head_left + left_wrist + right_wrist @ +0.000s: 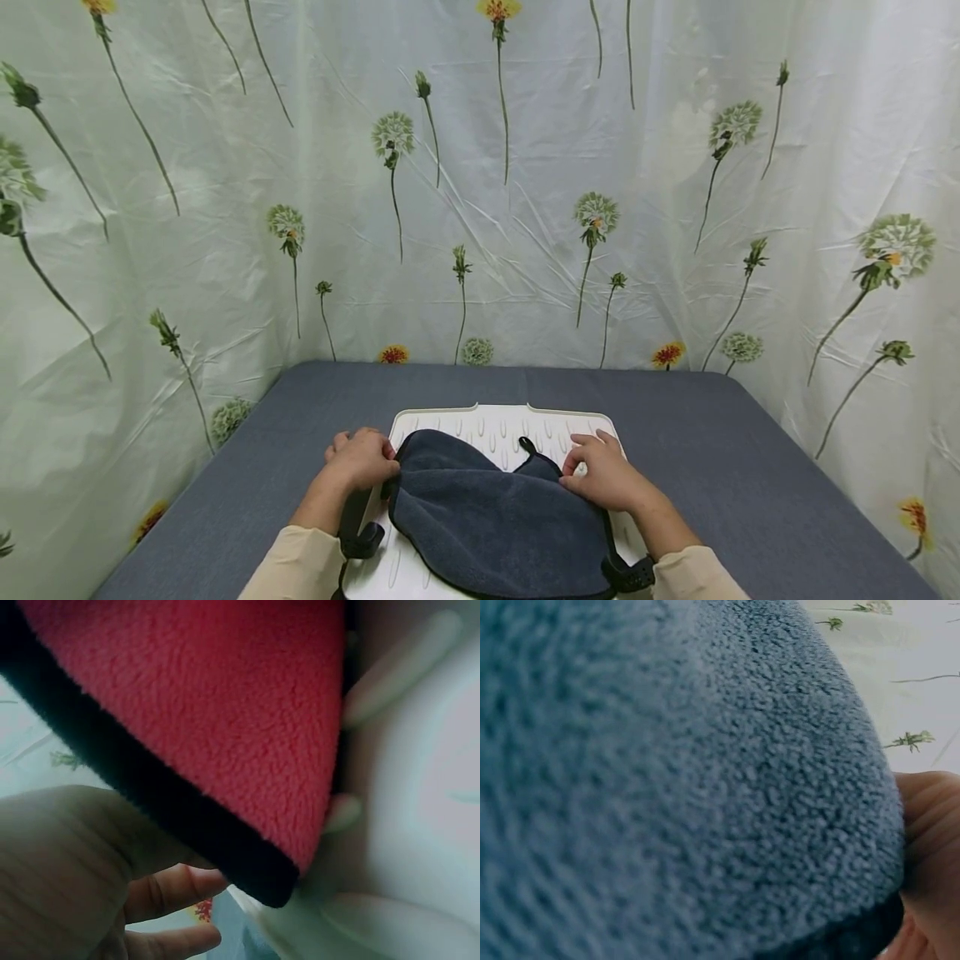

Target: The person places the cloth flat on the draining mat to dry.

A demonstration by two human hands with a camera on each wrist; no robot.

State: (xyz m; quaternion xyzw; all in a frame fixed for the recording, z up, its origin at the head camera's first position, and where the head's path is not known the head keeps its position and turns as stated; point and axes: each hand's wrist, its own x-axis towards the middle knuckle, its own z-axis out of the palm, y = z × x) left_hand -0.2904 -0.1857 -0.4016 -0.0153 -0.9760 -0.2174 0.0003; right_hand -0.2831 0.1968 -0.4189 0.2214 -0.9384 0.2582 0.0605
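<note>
A dark blue-grey plush cloth (pixel 495 525) with black edging lies folded and rumpled over a white ribbed board (pixel 491 421). A small black hanging loop (pixel 527 445) sticks up at its far edge. My left hand (pixel 362 460) pinches the cloth's left edge between thumb and fingers. On the other side, my right hand (pixel 606 473) pinches its far right edge. Seen from the left wrist, the plush face of the cloth (pixel 217 712) looks red, with a black border. From the right wrist, the blue-grey pile of the cloth (pixel 780 780) fills most of the view.
The board rests on a table with a dark grey cover (pixel 712 467). Behind the table and along its sides hangs a pale curtain (pixel 525 275) printed with dandelions. A black strap is on each wrist (pixel 363 542).
</note>
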